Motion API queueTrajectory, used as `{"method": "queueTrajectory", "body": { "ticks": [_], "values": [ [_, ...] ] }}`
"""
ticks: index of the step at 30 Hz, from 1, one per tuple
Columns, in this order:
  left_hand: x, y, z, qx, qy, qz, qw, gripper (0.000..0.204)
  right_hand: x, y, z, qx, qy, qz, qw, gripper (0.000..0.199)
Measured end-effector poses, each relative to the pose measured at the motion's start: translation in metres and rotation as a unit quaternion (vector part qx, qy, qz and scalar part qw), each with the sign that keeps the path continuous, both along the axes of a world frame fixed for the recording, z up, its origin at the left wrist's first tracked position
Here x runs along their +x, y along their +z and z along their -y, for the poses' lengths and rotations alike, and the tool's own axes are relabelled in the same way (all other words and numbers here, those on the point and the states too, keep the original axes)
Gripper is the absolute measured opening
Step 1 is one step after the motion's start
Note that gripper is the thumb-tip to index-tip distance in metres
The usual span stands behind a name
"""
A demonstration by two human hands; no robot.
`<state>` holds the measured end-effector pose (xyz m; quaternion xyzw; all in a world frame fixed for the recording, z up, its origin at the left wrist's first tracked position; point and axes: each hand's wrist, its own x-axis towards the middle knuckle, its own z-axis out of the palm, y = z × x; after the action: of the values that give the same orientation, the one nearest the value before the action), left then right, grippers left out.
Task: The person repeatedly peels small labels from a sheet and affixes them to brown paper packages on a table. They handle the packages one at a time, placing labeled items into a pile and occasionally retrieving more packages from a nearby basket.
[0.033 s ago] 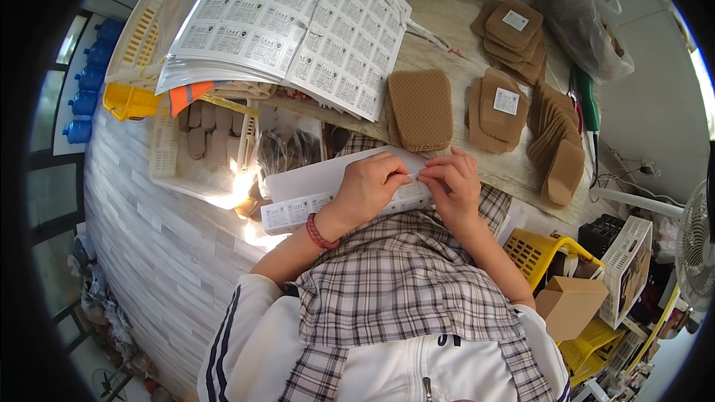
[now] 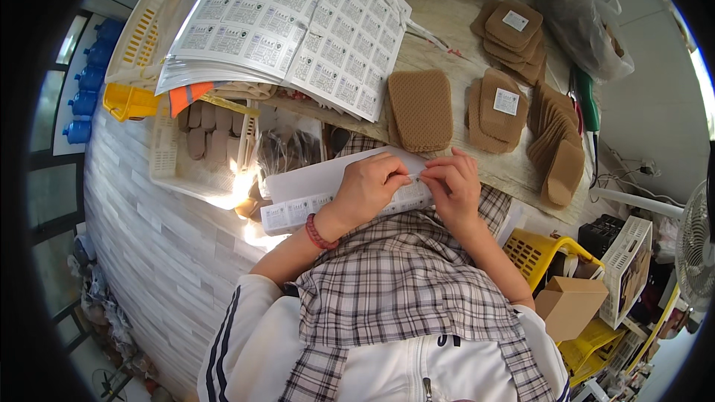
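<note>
A sheet of white printed labels (image 2: 298,211) lies across my lap, its blank backing (image 2: 298,182) showing along the far side. My left hand (image 2: 366,187) is closed in a pinch on the sheet, a red bracelet at its wrist. Close beside it, my right hand (image 2: 454,184) pinches at the same label row, thumb and forefinger together. The fingertips nearly meet, and they partly hide the label between them. Just beyond my hands, brown textured pads (image 2: 421,110) lie at the table edge.
A thick stack of label sheets (image 2: 246,11) overhangs the table (image 2: 439,18) at left. Brown pads bearing labels (image 2: 500,115) and a fanned row of pads (image 2: 555,134) lie at right. A yellow basket (image 2: 532,253) and cardboard box (image 2: 570,305) stand lower right; a crate (image 2: 167,152) is at left.
</note>
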<state>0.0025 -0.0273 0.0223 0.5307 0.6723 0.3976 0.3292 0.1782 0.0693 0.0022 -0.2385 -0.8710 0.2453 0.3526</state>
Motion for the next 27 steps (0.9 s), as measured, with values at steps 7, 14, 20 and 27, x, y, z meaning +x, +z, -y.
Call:
{"method": "queueTrajectory", "body": {
  "ticks": [7,14,20,27],
  "values": [
    [-0.003,0.0,0.027,-0.037,0.02,0.005,0.999,0.009,0.003,-0.008,-0.002,-0.027,-0.008,-0.019,0.999,0.019],
    [0.005,0.0,0.015,0.039,-0.01,-0.039,0.998,0.008,0.009,-0.005,0.012,-0.017,0.007,0.012,1.0,0.018],
    [-0.005,0.012,0.027,0.003,0.014,-0.064,0.998,0.013,0.009,-0.005,0.012,-0.028,-0.029,-0.029,0.999,0.021],
    [-0.044,-0.013,0.008,-0.129,-0.004,0.108,0.986,0.01,0.024,0.024,0.014,-0.136,0.084,-0.117,0.98,0.015]
  ]
}}
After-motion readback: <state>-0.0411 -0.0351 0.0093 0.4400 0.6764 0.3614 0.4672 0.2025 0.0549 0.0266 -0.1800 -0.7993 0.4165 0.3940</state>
